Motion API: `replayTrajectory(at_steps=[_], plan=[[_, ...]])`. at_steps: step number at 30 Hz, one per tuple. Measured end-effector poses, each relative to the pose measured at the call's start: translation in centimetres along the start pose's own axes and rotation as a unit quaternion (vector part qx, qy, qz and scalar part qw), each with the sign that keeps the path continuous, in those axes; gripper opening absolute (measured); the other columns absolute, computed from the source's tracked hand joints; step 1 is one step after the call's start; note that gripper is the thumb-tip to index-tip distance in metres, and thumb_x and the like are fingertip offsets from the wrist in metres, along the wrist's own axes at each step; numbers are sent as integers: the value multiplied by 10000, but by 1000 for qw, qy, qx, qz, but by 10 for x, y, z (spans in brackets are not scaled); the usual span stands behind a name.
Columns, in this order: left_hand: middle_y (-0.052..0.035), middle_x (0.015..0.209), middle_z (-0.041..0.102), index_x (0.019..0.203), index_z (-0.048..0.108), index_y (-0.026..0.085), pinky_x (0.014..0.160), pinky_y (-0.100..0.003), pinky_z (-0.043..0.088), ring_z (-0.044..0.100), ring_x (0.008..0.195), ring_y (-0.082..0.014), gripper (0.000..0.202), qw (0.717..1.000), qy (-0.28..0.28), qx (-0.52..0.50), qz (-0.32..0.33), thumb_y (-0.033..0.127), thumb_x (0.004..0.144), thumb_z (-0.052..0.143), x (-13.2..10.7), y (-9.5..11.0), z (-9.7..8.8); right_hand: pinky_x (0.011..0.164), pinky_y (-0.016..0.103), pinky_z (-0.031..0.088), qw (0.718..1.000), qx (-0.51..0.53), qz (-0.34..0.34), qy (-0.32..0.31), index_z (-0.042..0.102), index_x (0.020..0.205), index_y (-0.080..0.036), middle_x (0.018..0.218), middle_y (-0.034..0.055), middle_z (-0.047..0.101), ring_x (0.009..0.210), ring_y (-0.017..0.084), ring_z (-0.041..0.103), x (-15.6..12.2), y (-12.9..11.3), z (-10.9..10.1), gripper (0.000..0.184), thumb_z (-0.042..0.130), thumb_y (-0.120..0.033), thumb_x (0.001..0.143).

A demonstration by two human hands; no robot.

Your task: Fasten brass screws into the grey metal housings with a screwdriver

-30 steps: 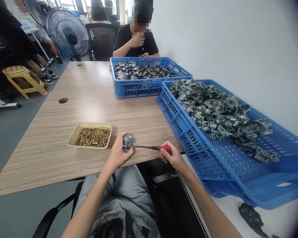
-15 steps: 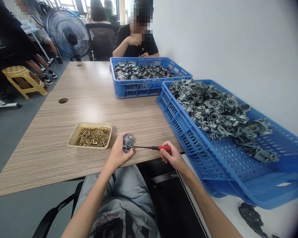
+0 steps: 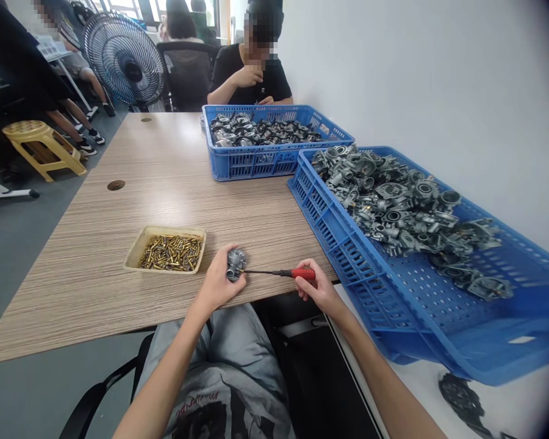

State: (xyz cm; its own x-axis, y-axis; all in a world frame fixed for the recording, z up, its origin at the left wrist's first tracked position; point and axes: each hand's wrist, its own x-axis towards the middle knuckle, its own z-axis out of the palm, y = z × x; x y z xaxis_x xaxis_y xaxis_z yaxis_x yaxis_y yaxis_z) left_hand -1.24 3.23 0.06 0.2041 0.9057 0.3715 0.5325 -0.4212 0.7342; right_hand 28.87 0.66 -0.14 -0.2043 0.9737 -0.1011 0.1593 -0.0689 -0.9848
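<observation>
My left hand (image 3: 218, 279) is closed around a grey metal carburetor body (image 3: 235, 264) near the front edge of the table. With my right hand (image 3: 315, 285) I grip the red handle of a screwdriver (image 3: 302, 274). Its dark shaft points left, and the tip meets the right side of the carburetor body beside my left thumb. The exact contact point is too small to make out. To the left of my left hand stands a cream plastic tray (image 3: 132, 259) holding many small brass jets (image 3: 171, 253).
A blue crate (image 3: 320, 225) of grey carburetor bodies (image 3: 393, 195) stands at the right. Behind it, another blue crate (image 3: 219, 164) holds similar parts. A person in black (image 3: 274, 79) sits across the wooden table (image 3: 165, 164). A fan (image 3: 125, 61) and yellow stool (image 3: 41, 146) are left.
</observation>
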Motion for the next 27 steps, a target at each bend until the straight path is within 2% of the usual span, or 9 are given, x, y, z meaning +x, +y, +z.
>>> replayTrajectory(at_steps=[6,20,27], plan=[[-111,1333,610,1449,428,208,1130,-424,486,623,1230,-264,684,1000,-3,-4,-2,160,805,654,0,0,0,487,245,453,1000,2,5,4,482,997,-249,679,-45,622,556,135,578,2,4,0,382,669,-582,976],[-113,1349,609,1454,430,211,1136,-439,481,618,1243,-272,704,1000,-6,-7,-9,149,788,652,0,1,-1,474,255,437,1000,-4,-3,11,496,933,-248,650,-29,628,546,147,574,3,1,3,395,646,-609,986],[-112,1324,620,1440,442,210,1119,-435,492,625,1225,-267,688,1000,-5,-11,-16,148,785,644,1,3,-1,511,252,468,1000,7,-2,-5,503,1072,-252,714,-42,626,584,140,587,0,0,0,382,691,-568,966]])
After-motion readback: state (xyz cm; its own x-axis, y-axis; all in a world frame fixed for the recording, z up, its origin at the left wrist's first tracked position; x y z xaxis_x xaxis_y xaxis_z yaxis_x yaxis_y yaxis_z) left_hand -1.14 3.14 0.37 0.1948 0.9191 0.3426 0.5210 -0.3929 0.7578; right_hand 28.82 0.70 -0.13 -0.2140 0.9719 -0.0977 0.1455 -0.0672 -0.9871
